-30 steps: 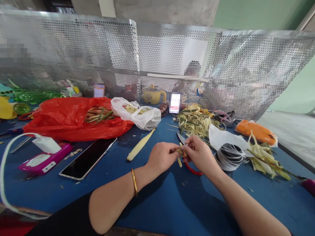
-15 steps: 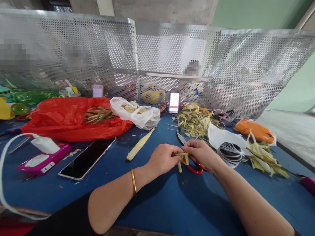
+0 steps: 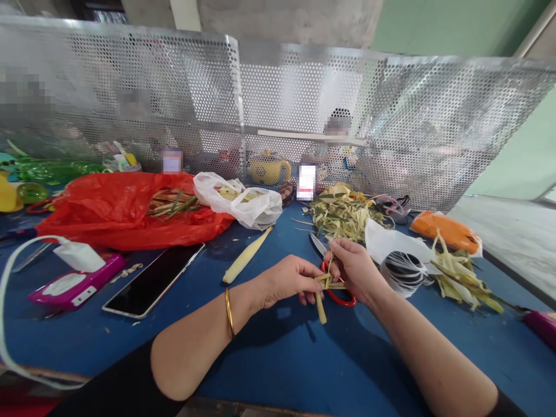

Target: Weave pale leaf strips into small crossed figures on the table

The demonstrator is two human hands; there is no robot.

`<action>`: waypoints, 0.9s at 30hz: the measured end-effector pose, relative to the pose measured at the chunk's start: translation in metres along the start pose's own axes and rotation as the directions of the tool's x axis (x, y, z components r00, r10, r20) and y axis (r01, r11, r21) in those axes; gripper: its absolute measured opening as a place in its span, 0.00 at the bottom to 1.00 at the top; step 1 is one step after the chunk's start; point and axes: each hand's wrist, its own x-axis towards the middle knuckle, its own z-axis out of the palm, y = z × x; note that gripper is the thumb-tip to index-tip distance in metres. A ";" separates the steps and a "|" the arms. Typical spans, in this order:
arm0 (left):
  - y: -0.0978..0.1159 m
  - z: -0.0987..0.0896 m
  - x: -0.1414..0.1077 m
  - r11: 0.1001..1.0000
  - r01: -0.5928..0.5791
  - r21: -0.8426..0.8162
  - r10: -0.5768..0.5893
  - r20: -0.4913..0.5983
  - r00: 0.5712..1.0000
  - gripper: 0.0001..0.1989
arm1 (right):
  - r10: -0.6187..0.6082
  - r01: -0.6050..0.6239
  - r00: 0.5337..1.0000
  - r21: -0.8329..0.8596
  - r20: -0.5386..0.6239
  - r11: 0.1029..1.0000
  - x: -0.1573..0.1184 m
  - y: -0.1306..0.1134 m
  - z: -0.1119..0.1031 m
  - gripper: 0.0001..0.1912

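Observation:
Between my hands is a small piece of pale yellow-green husk strips (image 3: pixel 321 307), folded across one another, with one end hanging down. My left hand (image 3: pixel 292 281) pinches it from the left, thumb and fingers closed on the strips. On the other side my right hand (image 3: pixel 353 267) is closed, holding a thin strip end up between thumb and fingertips. Beneath my right hand lie red-handled scissors (image 3: pixel 343 299), partly hidden, blades pointing away. A whole pale husk roll (image 3: pixel 247 255) rests to the left of my hands.
Left are a black phone (image 3: pixel 152 281), a magenta power strip (image 3: pixel 78 281), a red plastic bag (image 3: pixel 104 208) and a white bag (image 3: pixel 256 208). A husk pile (image 3: pixel 347 211), a wire coil (image 3: pixel 402 269) and an orange packet (image 3: pixel 447 229) lie right. A perforated metal screen (image 3: pixel 286 75) stands behind.
My right hand has risen slightly, pulling a thin strip upward. My left fingers have spread a little below the piece, and its hanging end now shows longer and lower.

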 end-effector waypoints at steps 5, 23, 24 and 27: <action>-0.005 0.006 0.002 0.998 0.032 0.061 -0.026 -0.095 0.995 0.10 | -0.056 0.056 0.998 0.010 0.003 0.998 -0.002 0.003 0.007 0.17; 0.000 0.000 0.008 0.984 -0.068 -0.165 -0.004 -0.398 0.917 0.11 | -0.083 0.076 0.989 -0.063 -0.119 0.995 0.006 0.001 -0.006 0.22; 0.000 0.000 0.008 0.986 -0.055 -0.157 -0.009 -0.380 0.925 0.12 | -0.037 0.037 0.998 -0.018 -0.040 0.999 0.005 0.003 -0.004 0.22; -0.002 0.001 0.007 0.997 -0.026 -0.077 0.000 -0.320 0.947 0.13 | -0.034 0.034 0.999 0.035 0.008 0.999 0.002 0.008 0.002 0.22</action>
